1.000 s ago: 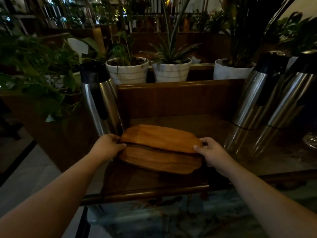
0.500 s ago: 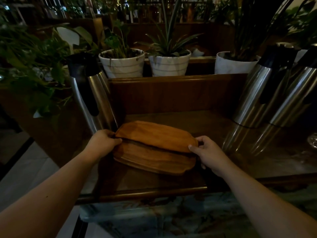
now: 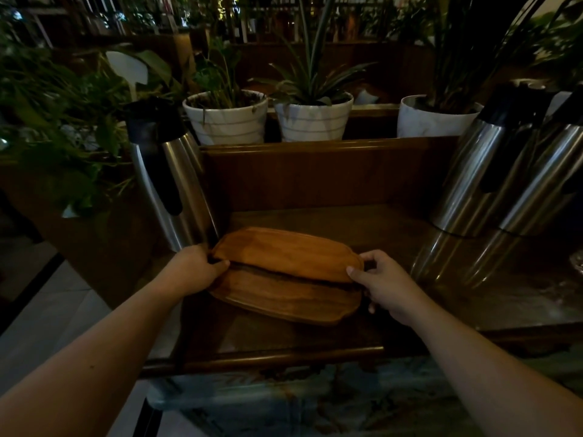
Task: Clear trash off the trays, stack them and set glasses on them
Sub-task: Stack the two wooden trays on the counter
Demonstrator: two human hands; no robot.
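Note:
Two oval wooden trays lie on the dark wooden counter [image 3: 315, 339]. The upper tray [image 3: 284, 252] rests on the lower tray [image 3: 284, 299], shifted toward the back, so the lower one's front part shows. My left hand [image 3: 192, 269] grips the upper tray's left end. At the right end, my right hand [image 3: 383, 283] holds the same tray with thumb on top. Both trays look bare. At the far right edge a bit of clear glassware [image 3: 577, 263] is partly cut off.
A steel thermos jug [image 3: 170, 181] stands just behind my left hand. Two more steel jugs [image 3: 492, 165] stand at the right. A raised wooden back panel [image 3: 315, 171] closes the counter, with white plant pots [image 3: 227, 118] behind it. Tiled floor lies at the left.
The two hands stay on the upper tray's ends. The stack sits about where it was; the view has shifted slightly.

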